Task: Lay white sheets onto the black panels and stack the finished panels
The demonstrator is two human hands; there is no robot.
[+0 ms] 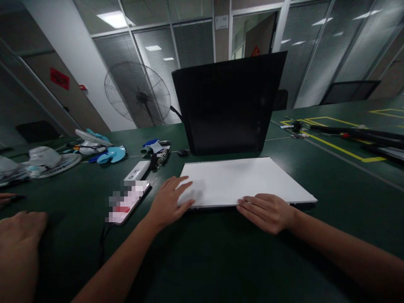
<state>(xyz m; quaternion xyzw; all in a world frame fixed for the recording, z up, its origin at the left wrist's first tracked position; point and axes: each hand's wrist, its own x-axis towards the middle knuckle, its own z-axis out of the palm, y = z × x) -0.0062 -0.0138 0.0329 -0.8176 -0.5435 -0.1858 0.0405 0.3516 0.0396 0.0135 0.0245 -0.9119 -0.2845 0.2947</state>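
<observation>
A flat white rectangular panel with a dark underside or frame lies on the dark green table in front of me. Over its left front corner, my left hand is open with fingers spread; the thumb reaches the front edge. My right hand has its fingers together, closed at the panel's front edge right of the middle; its thumb is hidden. Just behind the panel stands a large black rectangular screen-like panel, tilted back.
Left of my left hand lie a phone, a white box-shaped device and keys. Fan parts lie farther left. Another person's hand rests at the left edge. Black strips lie at the right by yellow tape.
</observation>
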